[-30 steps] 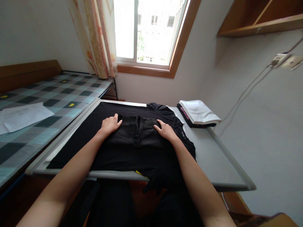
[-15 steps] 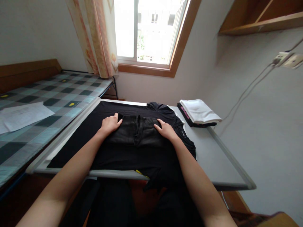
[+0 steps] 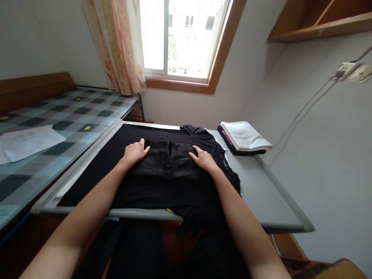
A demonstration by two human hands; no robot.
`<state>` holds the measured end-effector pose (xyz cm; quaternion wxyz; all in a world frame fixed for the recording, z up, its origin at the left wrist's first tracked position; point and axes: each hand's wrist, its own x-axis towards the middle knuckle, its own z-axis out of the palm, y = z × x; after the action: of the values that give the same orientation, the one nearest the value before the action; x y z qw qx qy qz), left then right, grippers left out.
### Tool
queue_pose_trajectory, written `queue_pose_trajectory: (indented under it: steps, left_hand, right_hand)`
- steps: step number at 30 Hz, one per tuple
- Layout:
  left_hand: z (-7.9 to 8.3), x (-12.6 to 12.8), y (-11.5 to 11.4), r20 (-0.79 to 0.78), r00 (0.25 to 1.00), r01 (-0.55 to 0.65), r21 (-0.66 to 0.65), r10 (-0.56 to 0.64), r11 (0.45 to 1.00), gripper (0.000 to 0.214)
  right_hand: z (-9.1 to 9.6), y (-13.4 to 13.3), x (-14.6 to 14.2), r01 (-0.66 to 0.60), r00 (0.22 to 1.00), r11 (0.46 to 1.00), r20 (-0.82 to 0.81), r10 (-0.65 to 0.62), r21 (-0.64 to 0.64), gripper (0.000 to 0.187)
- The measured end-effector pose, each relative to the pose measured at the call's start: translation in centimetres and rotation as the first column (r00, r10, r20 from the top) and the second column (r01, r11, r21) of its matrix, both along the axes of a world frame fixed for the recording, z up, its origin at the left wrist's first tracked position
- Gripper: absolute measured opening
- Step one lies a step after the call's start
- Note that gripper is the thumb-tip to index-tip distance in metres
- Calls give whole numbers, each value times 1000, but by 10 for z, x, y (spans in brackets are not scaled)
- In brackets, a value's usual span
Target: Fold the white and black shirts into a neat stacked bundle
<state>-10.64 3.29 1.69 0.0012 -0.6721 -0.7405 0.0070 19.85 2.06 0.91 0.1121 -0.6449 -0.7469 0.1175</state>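
Note:
A black leather-look garment, folded into a rectangle with a gap down its middle, lies on a spread black T-shirt. At its left end is my left hand, closed on the edge, its thumb on top. My right hand grips the opposite end, thumb and forefinger showing and the other fingers partly hidden. The T-shirt's neckline points right, and one sleeve hangs over the near edge of the white folding table.
At the table's back right, a folded white cloth rests on folded dark cloth. To the left stands a bed with a checked mattress bearing paper sheets. A power cable runs down the right wall.

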Motion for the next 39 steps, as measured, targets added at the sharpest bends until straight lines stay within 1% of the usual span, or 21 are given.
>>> queue_pose_trajectory:
  steps: [12,30,39]
  left_hand:
    - [-3,-1,2,4,1000,7,11,-7,1000,56]
    - [1,1,0,6,1000,3,-1,-3,1000,56]
    - [-1,0,0,14,1000,5,1,-5,1000,56]
  right_hand:
    - [-1,1,1,-4,1000,1000,-12,4,9,58]
    - [1,0,1,8,1000,1000,-4,-8,-8,59]
    - [1,0,0,7,1000,1000,4,-7,-15,58]
